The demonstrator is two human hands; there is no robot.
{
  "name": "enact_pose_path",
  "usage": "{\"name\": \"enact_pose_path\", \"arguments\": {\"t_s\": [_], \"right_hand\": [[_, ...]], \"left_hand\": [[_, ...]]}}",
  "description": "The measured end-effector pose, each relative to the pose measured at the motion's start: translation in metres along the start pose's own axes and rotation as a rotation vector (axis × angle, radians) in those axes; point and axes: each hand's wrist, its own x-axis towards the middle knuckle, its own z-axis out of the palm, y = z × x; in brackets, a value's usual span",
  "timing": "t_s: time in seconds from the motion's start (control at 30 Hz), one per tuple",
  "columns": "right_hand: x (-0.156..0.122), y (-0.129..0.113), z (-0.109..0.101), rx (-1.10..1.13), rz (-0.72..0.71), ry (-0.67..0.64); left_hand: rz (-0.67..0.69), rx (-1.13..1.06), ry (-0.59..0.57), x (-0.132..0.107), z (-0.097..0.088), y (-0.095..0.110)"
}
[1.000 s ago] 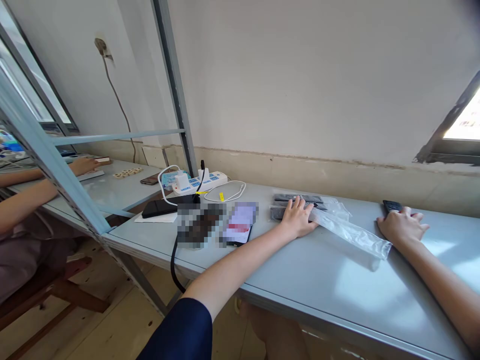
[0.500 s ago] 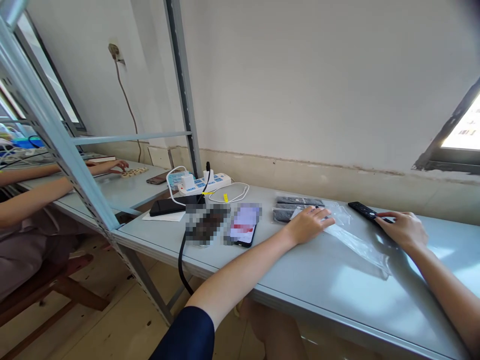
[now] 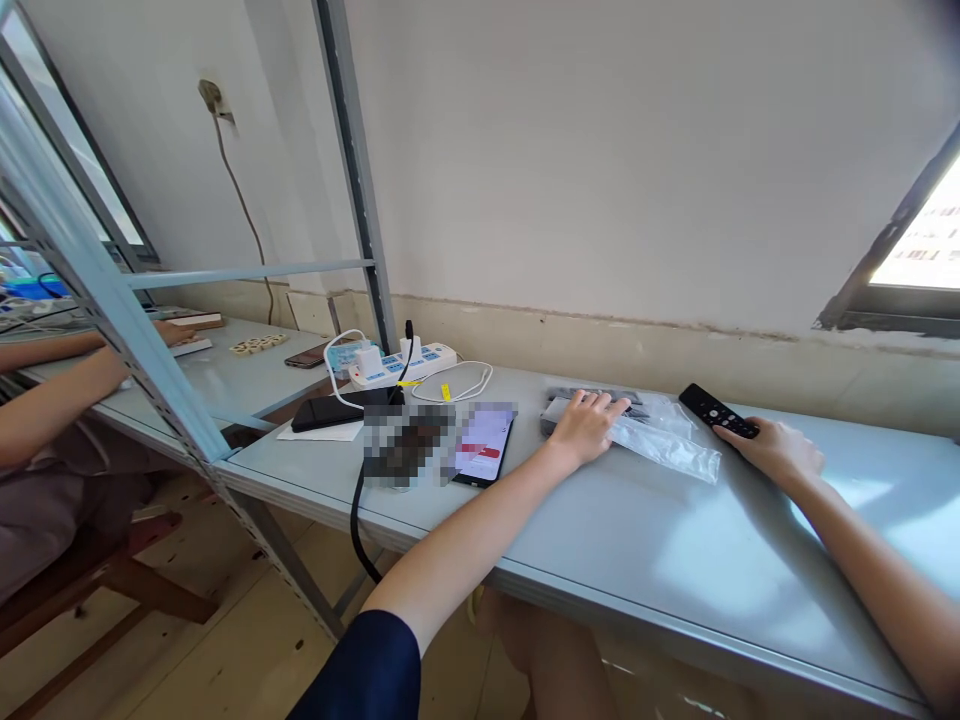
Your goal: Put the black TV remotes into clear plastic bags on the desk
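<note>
Slim black remote [image 3: 716,409] nearer clear bag [image 3: 667,443] now (right hand [image 3: 774,451] gripping, left hand [image 3: 587,427] flat)

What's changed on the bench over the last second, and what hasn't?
The right hand has slid the black remote left toward the clear bag, gripping its near end; more of it shows. The bag lies shorter, drawn toward the left hand. Unchanged: the left hand stays flat on the grey stack; phone and power strip unmoved.
</note>
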Motion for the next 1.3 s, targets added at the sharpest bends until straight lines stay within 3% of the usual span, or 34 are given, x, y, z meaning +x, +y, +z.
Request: {"name": "enact_pose_path", "arguments": {"t_s": [0.07, 0.13, 0.37, 0.47, 0.8, 1.07, 1.3], "right_hand": [[-0.008, -0.018, -0.01, -0.061, 0.06, -0.064], [-0.014, -0.031, -0.019, -0.06, 0.043, -0.022], [-0.02, -0.044, -0.02, 0.175, -0.141, 0.372], [-0.024, -0.052, -0.019, 0.207, -0.257, 0.456], [-0.041, -0.077, -0.027, 0.217, -0.36, 0.498], [-0.036, -0.075, -0.029, 0.259, -0.694, 0.577], [-0.032, -0.07, -0.025, 0.278, -0.64, 0.575]], "left_hand": [[0.021, -0.018, 0.022, 0.0, 0.002, 0.0], [0.066, -0.022, 0.055, 0.0, 0.004, 0.0], [0.148, -0.002, 0.081, 0.003, 0.008, 0.008], [0.148, 0.002, 0.082, 0.003, 0.007, 0.01], [0.098, -0.02, 0.091, 0.002, 0.011, 0.005], [0.14, 0.019, -0.018, 0.002, 0.001, 0.012], [0.144, 0.074, 0.079, 0.002, 0.004, 0.009]]}}
